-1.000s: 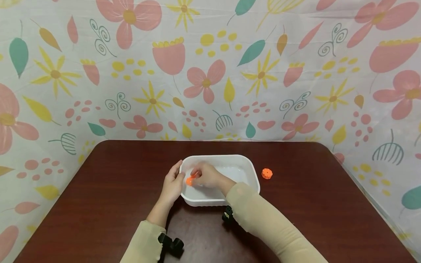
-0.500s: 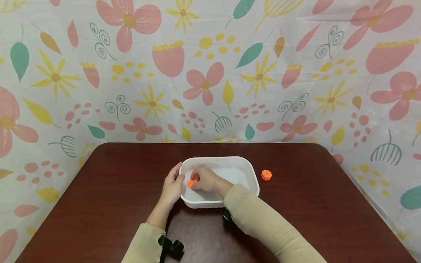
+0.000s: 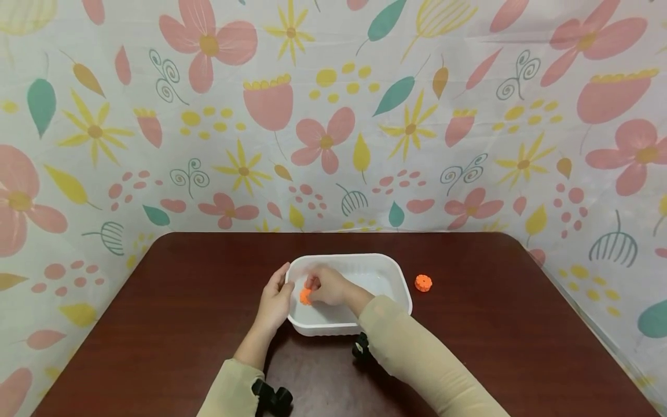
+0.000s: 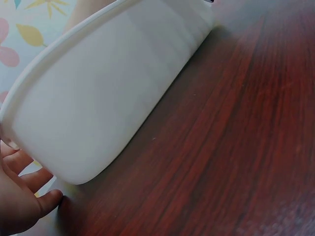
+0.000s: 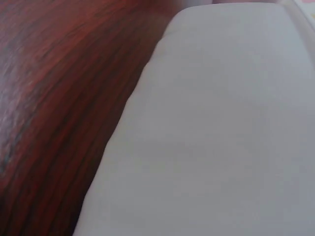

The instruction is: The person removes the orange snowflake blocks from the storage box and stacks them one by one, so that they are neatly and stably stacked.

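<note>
A white plastic basin (image 3: 385, 284) stands on the table. At its left end my left hand (image 3: 275, 298) holds the wall, thumb by the rim. Several of that hand's fingers (image 4: 37, 179) lie against the outside of the end wall in the left wrist view. My right hand (image 3: 332, 286) reaches into the basin and pinches a small orange gear-like disc (image 3: 305, 297) near the left end. Part of this disc is hidden by the fingers. Only the basin's outer side (image 5: 206, 128) and the table show in the right wrist view, without the hand.
A second orange gear-like disc (image 3: 423, 283) lies on the table just right of the basin. The dark red-brown wooden table (image 3: 182, 324) has rounded far corners. Behind it hangs a flower-patterned cloth (image 3: 333, 104).
The whole head view has shifted slightly, so the table sits lower. My right hand and its orange disc have moved a little to the right. My left hand stays on the basin.
</note>
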Demonstrator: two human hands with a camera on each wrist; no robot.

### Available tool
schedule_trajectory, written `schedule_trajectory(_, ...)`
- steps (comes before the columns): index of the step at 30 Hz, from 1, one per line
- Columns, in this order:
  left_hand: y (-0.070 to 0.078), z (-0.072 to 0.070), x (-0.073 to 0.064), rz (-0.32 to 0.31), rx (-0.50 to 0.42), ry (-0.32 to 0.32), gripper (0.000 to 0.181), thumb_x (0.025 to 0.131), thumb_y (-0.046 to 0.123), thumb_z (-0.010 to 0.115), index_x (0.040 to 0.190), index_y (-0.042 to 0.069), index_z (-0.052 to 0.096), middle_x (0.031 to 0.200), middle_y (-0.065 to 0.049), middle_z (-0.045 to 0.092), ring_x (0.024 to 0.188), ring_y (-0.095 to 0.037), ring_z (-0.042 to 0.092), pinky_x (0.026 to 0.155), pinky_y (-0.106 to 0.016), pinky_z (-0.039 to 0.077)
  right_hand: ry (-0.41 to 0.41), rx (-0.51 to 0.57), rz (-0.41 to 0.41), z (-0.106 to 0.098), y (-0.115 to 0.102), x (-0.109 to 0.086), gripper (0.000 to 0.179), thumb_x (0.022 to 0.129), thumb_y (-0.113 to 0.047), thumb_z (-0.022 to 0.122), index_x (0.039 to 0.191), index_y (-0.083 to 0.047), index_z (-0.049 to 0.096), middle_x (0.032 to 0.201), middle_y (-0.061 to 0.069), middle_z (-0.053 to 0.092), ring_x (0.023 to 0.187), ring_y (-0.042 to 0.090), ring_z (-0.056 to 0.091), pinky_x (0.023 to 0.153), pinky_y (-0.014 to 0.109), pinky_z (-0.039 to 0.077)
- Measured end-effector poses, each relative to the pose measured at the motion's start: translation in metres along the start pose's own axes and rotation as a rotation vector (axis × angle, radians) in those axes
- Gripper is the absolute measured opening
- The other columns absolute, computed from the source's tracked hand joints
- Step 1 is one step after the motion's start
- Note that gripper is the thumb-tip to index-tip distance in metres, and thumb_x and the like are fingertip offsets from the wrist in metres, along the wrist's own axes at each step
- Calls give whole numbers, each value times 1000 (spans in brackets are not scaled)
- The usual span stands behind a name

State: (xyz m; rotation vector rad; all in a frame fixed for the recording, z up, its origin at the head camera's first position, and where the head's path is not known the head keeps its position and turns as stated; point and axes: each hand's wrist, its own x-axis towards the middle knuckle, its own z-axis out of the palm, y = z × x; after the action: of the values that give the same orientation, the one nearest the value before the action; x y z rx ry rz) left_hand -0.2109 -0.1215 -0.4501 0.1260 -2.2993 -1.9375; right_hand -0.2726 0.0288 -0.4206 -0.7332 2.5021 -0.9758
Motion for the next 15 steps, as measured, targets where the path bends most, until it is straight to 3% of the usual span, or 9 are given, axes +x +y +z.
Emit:
schedule_trajectory(9,0,1,1,13,-8,6,48,96,10,43,144,5,38,140,-21,47,122,-32,50,96,-46,47,20,187,15,-7,-3,-1,11,80,1,67,89,2,60,62,1,53,47,11,51,45,19,42)
schedule_trajectory(15,-2,1,-1,-16,1,2,48,97,12,43,144,8,38,145,-19,42,130,-31,44,101,-49,42,20,238,9,-7,-4,-4,14,81,0,65,94,2,61,65,6,60,54,14,57,50,25,49)
